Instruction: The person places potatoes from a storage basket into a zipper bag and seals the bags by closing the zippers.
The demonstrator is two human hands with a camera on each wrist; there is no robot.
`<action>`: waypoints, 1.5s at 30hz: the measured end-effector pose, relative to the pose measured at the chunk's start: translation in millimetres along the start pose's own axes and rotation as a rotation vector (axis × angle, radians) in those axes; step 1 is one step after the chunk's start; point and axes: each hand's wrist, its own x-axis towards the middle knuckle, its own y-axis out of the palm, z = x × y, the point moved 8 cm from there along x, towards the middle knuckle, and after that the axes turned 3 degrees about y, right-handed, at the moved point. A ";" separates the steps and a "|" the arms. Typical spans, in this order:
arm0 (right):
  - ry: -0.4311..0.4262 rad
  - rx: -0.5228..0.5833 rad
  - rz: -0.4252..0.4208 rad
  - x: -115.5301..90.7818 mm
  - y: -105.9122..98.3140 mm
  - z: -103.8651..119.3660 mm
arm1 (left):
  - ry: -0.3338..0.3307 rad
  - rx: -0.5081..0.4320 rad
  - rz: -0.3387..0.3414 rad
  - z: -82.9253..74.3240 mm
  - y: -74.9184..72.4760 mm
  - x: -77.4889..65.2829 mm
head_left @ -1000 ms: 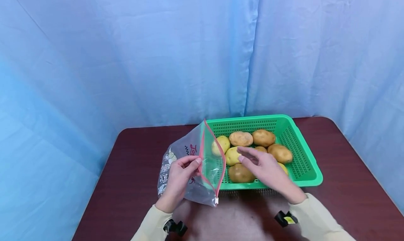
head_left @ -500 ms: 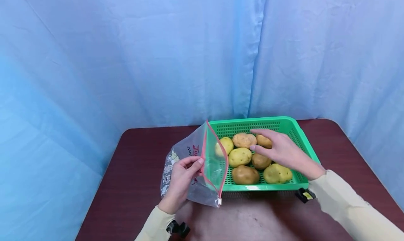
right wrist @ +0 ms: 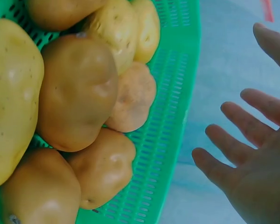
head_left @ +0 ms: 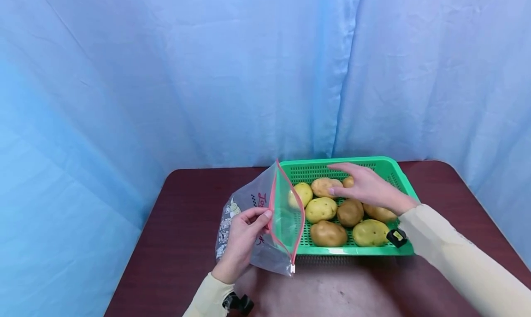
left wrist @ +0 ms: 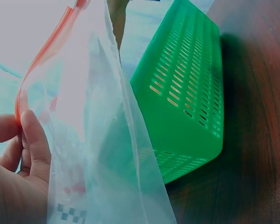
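Observation:
A clear zip bag [head_left: 265, 258] with pink edges, printed cartoon figures and a white slider [head_left: 292, 268] hangs with its mouth spread toward the basket. My left hand [head_left: 242, 238] pinches its near pink edge between thumb and fingers. To its right stands a green perforated basket [head_left: 352, 251] that holds several yellow and brown potatoes. My right hand [head_left: 369, 186] hovers over the basket's back part, thumb and fingers spread apart. In the right wrist view its fingers [right wrist: 238, 140] hold nothing. In the head view this hand partly hides a tan potato [head_left: 323, 186] and a brown potato [head_left: 348, 182].
Beneath everything lies a dark reddish-brown table [head_left: 186, 206] with rounded back corners. Light blue curtains [head_left: 249, 77] hang behind it and along both sides. The bag's mouth overlaps the basket's left end in the head view.
My right hand has moved right and back over the basket, uncovering the front potatoes. The left hand keeps its pinch on the bag. The whole view has shifted slightly.

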 end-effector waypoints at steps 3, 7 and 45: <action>0.001 -0.009 0.029 8.9 5.7 -6.5 | -0.006 0.003 0.002 1.0 0.1 -1.5; -0.002 -0.012 0.057 20.7 11.3 -13.3 | -0.003 -0.004 0.008 1.1 0.5 -2.8; 0.062 -0.085 0.223 46.6 58.7 -58.4 | -0.037 0.017 0.005 6.1 -4.5 -13.9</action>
